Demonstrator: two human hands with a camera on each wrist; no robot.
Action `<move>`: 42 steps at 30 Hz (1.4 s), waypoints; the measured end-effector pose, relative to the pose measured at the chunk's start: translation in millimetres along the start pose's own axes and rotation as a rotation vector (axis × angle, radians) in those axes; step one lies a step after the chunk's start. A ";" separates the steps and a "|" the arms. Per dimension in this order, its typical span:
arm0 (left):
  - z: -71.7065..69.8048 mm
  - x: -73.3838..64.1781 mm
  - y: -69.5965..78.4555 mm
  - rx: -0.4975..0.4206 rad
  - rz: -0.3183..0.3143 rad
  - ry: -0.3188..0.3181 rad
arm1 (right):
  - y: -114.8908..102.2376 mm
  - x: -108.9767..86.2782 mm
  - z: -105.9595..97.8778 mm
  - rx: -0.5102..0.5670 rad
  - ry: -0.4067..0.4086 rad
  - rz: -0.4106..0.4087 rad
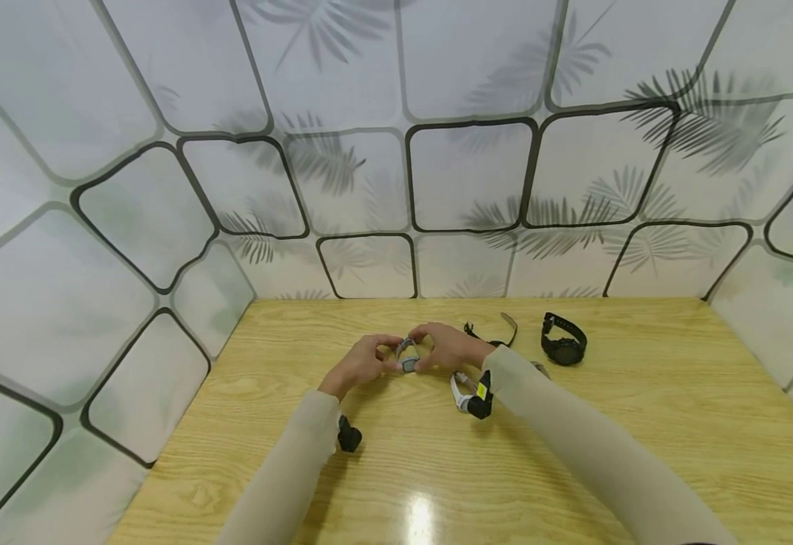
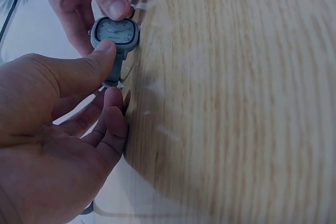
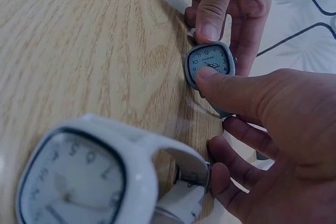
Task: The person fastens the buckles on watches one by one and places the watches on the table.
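Note:
Between both hands a grey wristwatch (image 1: 408,364) with a rounded-square dial stands on the wooden table, its strap looped behind the case. My left hand (image 1: 364,359) pinches it from the left, the thumb on the edge of the watch face (image 2: 116,32). From the other side my right hand (image 1: 448,347) holds it too, thumb on the dial's rim and fingers behind the strap. A white wristwatch (image 3: 79,177) with a square dial sits close to the right wrist, large in the right wrist view.
A black wristwatch (image 1: 564,350) stands at the right. Behind the right hand lies a thin-strapped watch (image 1: 509,330), partly hidden by the arm. Black wrist cameras (image 1: 349,435) are worn on both wrists. A patterned wall (image 1: 464,174) rises at the table's (image 1: 642,393) far edge.

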State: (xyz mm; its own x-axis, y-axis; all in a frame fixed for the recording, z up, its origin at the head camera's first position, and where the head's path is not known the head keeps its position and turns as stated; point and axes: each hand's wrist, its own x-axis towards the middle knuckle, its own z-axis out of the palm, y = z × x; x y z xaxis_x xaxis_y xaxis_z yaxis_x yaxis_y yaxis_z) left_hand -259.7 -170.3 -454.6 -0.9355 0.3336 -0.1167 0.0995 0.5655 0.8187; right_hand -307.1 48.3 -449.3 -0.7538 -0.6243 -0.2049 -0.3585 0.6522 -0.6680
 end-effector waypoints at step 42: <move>23.7 13.9 69.4 0.041 0.102 0.309 | 35.5 -86.1 -86.0 -0.111 0.277 -0.116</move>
State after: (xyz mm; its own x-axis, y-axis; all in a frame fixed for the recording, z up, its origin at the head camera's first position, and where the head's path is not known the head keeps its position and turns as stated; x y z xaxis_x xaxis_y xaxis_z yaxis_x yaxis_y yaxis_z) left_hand -257.8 -108.5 -412.7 -0.9781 0.1486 0.1457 0.2052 0.5727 0.7937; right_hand -302.3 162.1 -393.8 -0.8200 -0.5667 0.0807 -0.4975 0.6359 -0.5900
